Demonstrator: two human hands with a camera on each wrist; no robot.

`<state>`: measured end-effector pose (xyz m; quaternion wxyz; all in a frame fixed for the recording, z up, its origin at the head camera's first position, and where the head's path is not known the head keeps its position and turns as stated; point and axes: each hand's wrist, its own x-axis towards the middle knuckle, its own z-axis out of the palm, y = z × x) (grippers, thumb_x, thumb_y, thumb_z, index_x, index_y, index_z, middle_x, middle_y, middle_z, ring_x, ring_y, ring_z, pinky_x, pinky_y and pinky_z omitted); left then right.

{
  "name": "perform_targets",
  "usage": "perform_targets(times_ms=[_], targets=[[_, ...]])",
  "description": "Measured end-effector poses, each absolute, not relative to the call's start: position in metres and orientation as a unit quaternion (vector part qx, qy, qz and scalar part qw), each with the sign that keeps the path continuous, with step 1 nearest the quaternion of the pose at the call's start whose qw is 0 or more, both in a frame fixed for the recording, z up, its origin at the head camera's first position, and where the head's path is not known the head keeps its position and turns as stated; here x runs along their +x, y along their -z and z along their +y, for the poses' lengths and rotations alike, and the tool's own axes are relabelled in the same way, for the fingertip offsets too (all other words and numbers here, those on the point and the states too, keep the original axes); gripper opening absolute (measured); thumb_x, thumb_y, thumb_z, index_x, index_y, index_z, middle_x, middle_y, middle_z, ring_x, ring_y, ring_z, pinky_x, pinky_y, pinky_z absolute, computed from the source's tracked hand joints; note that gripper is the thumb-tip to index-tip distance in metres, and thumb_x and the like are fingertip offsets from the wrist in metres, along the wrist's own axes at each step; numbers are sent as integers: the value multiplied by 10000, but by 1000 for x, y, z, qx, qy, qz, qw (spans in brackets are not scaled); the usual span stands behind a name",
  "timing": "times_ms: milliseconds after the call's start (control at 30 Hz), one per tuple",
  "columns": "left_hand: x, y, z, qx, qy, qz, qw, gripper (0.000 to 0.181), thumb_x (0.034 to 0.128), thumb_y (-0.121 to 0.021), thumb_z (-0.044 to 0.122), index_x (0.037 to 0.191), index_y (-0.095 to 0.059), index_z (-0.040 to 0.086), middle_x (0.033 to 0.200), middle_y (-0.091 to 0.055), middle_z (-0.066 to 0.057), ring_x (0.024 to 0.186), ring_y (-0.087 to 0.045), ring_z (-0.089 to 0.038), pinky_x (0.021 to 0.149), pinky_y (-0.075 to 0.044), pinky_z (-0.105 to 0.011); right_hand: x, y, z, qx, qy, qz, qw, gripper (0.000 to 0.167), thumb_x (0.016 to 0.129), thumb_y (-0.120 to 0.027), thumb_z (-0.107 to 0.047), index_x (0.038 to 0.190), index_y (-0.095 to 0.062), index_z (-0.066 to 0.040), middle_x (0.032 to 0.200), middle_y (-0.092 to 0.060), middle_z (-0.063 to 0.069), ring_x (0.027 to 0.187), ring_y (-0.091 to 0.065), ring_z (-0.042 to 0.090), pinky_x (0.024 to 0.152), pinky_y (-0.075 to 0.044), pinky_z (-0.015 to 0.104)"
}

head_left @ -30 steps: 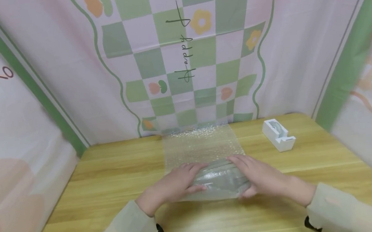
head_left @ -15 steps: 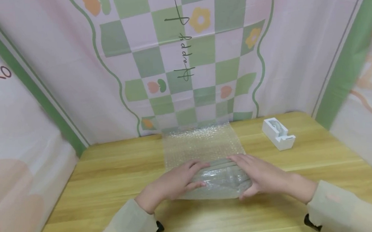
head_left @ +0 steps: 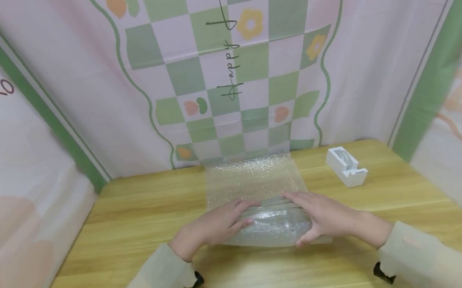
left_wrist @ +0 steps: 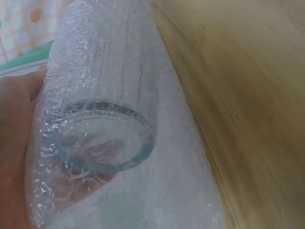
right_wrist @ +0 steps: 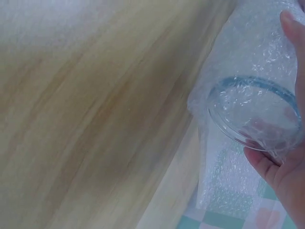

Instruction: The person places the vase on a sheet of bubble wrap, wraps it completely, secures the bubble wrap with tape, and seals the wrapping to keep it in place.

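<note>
A clear ribbed glass vase [head_left: 275,215] lies on its side, partly rolled in bubble wrap [head_left: 254,178]. In the left wrist view, the thick round base of the vase [left_wrist: 105,136] shows through the wrap. The right wrist view shows the open rim of the vase [right_wrist: 257,112] under a layer of wrap. My left hand [head_left: 217,224] grips the wrapped vase at its left end, thumb on the near side and fingers over the top. At the other end my right hand [head_left: 328,215] holds it the same way.
A white tape dispenser [head_left: 346,166] with a roll of clear tape stands at the back right of the wooden table [head_left: 146,205]. The bubble wrap runs flat to the back edge, where a patterned curtain [head_left: 225,72] hangs. More curtains flank both sides.
The wrapped vase has turned slightly between my hands, and a wrap edge now shows below my right hand. Both hands keep their hold in nearly the same place.
</note>
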<state>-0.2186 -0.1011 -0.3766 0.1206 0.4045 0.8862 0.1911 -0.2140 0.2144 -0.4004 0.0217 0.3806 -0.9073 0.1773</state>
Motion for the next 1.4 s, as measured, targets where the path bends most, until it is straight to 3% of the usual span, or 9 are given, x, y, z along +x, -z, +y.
perform_targets(times_ms=[333, 700, 933, 1167, 1300, 1400], targets=[[-220, 379, -101, 413, -200, 882, 108, 537, 1103, -352, 462, 1588, -365, 229, 1538, -476, -62, 1387, -475, -252, 1155, -394, -454, -217, 402, 217, 380, -190, -905, 13, 1183, 659, -888, -588, 1525, -390, 45, 1448, -513, 297, 1254, -553, 486, 1035, -452, 639], [-223, 382, -100, 401, -216, 885, 100, 532, 1112, -345, 444, 1583, -386, 199, 1578, -441, -39, 1441, -413, -240, 1190, -340, -444, -224, 397, 219, 382, -208, -900, -13, 1193, 671, -853, -649, 1512, -399, 65, 1427, -528, 307, 1230, -566, 493, 1019, -462, 648], [-218, 382, -93, 426, -145, 893, 9, 454, 1124, -401, 300, 1537, -446, 116, 1511, -504, -93, 1384, -485, -262, 1158, -395, -413, -228, 397, 219, 371, -224, -900, -34, 1191, 668, -855, -651, 1522, -400, 44, 1442, -531, 277, 1242, -568, 458, 1030, -468, 620], [-213, 385, -89, 478, -109, 867, -89, 432, 1081, -505, 105, 1511, -486, 152, 1391, -602, -189, 1202, -639, -324, 1018, -533, -399, -232, 393, 220, 375, -222, -898, -57, 1164, 716, -844, -627, 1545, -369, 39, 1476, -485, 302, 1282, -528, 488, 1052, -439, 634], [-208, 384, -89, 458, -97, 882, -60, 470, 1099, -486, 293, 1554, -439, 185, 1471, -530, -204, 1279, -581, -355, 1044, -511, -475, -233, 391, 220, 368, -227, -899, -71, 1157, 721, -853, -603, 1546, -360, 40, 1453, -505, 309, 1246, -555, 474, 1025, -465, 628], [-206, 383, -87, 432, -71, 899, -26, 709, 1007, -563, 551, 1603, -351, 229, 1548, -443, -192, 1352, -507, -375, 1071, -473, -536, -234, 391, 220, 357, -232, -901, -85, 1152, 727, -859, -586, 1556, -346, 29, 1440, -517, 306, 1219, -574, 450, 999, -488, 610]])
